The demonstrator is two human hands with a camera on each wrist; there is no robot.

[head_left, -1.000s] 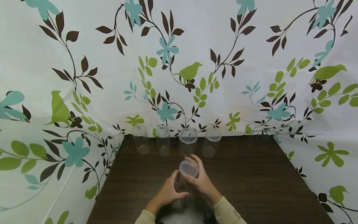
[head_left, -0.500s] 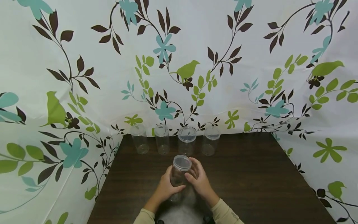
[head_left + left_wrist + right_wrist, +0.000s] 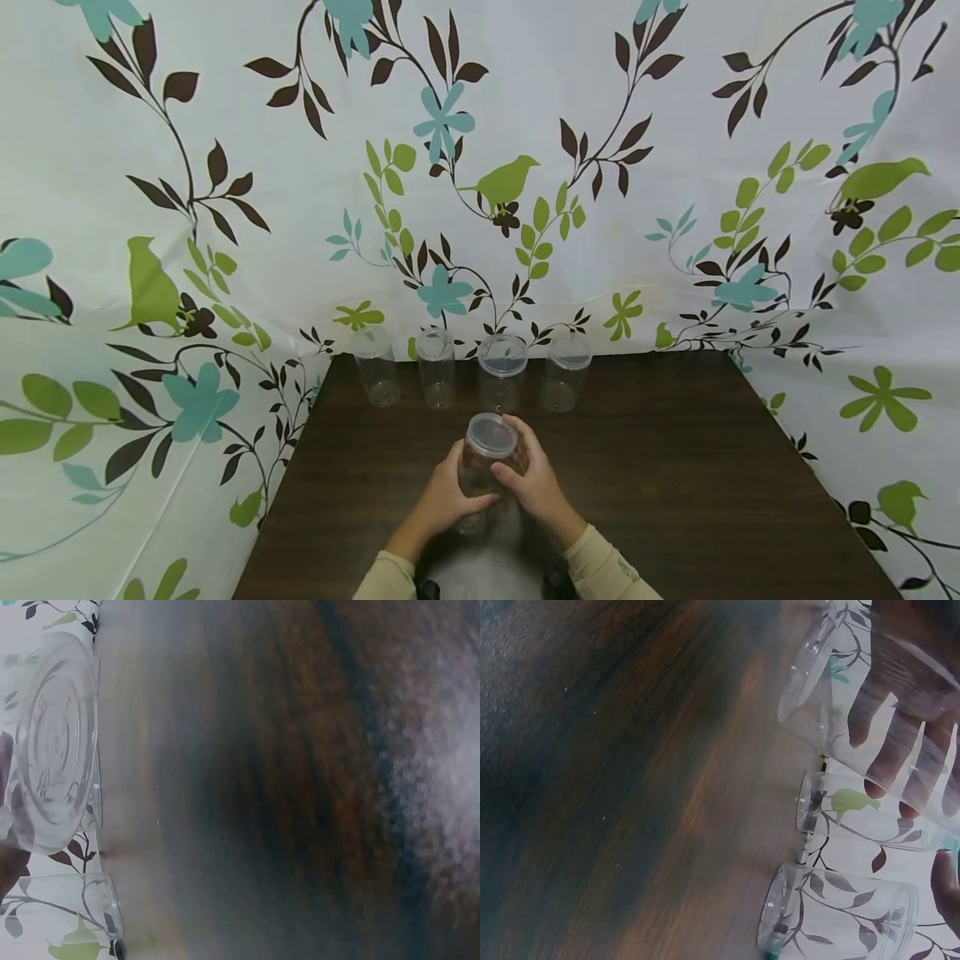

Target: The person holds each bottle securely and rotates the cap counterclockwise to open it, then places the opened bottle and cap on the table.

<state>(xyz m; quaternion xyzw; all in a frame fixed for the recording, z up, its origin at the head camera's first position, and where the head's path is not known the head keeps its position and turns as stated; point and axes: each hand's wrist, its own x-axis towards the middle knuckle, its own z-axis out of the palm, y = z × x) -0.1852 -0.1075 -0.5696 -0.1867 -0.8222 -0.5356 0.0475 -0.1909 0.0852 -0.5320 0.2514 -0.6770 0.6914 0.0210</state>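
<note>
A clear plastic jar (image 3: 476,477) with a translucent lid (image 3: 492,434) is held between both hands in the head view, close to the near side of the table. My left hand (image 3: 441,498) grips its body from the left, thumb across the near side. From the right, my right hand (image 3: 542,490) holds it just below the lid, fingers reaching around the far side. The left wrist view shows the ringed base of the jar (image 3: 56,742), tipped toward the camera. Through the jar wall (image 3: 838,712), the right wrist view shows fingers behind it.
Several similar clear lidded jars stand in a row at the table's back edge, from the leftmost jar (image 3: 377,371) to the rightmost jar (image 3: 564,379). A patterned sheet (image 3: 300,225) hangs behind the dark wooden table (image 3: 675,483). A pale blurred shape (image 3: 487,575) lies at the bottom.
The held jar has shifted slightly left and away from the body. The right hand's fingers have moved from the lid's edge down to the jar's right side. The back row stands unchanged.
</note>
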